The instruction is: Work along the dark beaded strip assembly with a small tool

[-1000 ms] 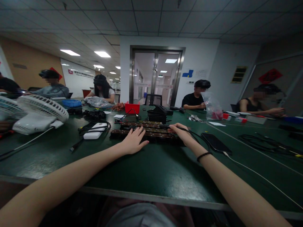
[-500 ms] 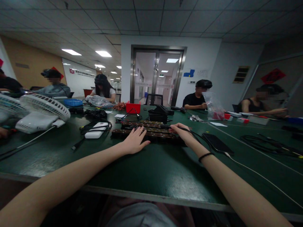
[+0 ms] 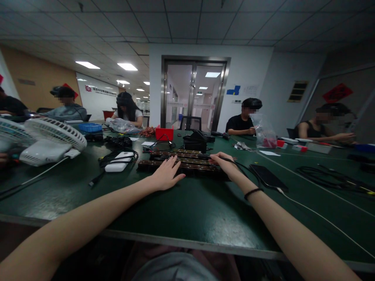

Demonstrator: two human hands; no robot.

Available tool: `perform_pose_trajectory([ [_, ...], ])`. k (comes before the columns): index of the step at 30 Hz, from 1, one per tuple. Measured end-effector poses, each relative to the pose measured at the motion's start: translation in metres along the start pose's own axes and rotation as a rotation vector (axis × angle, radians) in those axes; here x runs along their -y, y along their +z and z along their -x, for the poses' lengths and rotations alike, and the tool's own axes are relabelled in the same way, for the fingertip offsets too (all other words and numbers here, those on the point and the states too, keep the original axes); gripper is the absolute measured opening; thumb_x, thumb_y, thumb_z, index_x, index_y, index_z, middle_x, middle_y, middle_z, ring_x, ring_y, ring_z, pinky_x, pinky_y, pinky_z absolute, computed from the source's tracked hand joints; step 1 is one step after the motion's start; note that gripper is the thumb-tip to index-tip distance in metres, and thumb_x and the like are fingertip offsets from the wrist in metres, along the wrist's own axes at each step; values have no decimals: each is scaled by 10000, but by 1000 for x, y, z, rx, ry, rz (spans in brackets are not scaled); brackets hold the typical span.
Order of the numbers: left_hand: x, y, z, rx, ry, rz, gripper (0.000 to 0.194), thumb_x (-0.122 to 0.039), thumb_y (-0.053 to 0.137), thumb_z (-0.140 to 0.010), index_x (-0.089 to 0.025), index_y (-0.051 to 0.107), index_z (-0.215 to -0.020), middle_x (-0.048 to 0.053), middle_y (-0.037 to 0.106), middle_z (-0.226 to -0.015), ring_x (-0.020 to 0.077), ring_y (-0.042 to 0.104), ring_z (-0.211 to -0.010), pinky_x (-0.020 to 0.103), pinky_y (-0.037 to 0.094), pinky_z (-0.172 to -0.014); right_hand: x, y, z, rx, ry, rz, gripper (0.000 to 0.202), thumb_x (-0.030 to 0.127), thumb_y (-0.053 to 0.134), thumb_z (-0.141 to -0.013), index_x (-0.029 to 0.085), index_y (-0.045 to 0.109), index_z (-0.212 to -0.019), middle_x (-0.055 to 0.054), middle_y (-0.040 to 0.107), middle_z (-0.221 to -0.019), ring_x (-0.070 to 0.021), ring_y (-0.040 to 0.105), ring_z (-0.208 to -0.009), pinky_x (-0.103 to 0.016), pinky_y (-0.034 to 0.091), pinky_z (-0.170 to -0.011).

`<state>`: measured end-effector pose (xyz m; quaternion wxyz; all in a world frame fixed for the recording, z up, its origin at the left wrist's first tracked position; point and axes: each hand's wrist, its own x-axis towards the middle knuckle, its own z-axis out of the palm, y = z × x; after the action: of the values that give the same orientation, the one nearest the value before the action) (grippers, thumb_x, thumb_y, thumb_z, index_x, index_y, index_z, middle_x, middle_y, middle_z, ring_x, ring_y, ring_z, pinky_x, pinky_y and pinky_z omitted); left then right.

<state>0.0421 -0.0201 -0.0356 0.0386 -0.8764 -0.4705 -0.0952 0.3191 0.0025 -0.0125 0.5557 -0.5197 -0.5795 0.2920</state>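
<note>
Glass doors [image 3: 178,97] stand in a white wall [image 3: 249,70].

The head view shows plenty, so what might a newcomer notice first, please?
Probably the left hand, spread over dark rows with coppery strips near the middle, and the right hand beside it, gripping a black cabled piece. The white fan at the left and the red bin beyond the hands also stand out.

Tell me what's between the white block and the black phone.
In the head view, the left hand, spread over a dark row of thin strips, then the right hand, pinching a black corded piece, lie between white block and black phone.
</note>
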Motion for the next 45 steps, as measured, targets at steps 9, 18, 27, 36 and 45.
perform_pose_trajectory([
  [9, -1, 1, 0, -48, 3, -56, 748, -619, 260, -1043, -95, 366, -1566, 193, 141, -1679, 360, 99, -1559, 557, 121, -1254, 5, -5, 0, 28, -97, 255, 212, 384, 650, -797, 241, 647, -641, -25, 753, -744, -208, 714, -781, -331, 557, -808],
  [18, 0, 1, 1, -6, -3, -38, 767, -612, 269, -1047, -67, 312, -1584, 212, 176, -1668, 352, 126, -1558, 521, 176, -1250, 11, -6, 4, 45, -113, 300, 234, 427, 631, -787, 233, 653, -657, -42, 750, -766, -222, 696, -813, -339, 523, -820],
  [27, -2, 0, 1, -7, 20, -70, 805, -632, 232, -1040, -52, 259, -1597, 185, 181, -1674, 319, 101, -1568, 512, 107, -1266, 10, -8, 3, 38, -82, 337, 238, 429, 621, -802, 240, 661, -663, -41, 754, -780, -231, 684, -821, -341, 511, -794],
  [36, -4, -4, 3, 16, 36, -81, 780, -603, 218, -1050, -39, 292, -1584, 184, 274, -1648, 304, 154, -1563, 499, 88, -1270, 9, -9, 3, 45, -124, 360, 266, 458, 605, -806, 245, 672, -662, -37, 758, -786, -235, 680, -837, -349, 505, -814],
  [45, 1, 1, 1, 7, 50, -70, 807, -640, 173, -1039, -60, 296, -1586, 175, 249, -1660, 297, 151, -1564, 485, 104, -1268, 10, -9, 2, 34, -78, 360, 260, 452, 608, -802, 244, 665, -656, -41, 766, -807, -241, 689, -868, -353, 510, -842],
])
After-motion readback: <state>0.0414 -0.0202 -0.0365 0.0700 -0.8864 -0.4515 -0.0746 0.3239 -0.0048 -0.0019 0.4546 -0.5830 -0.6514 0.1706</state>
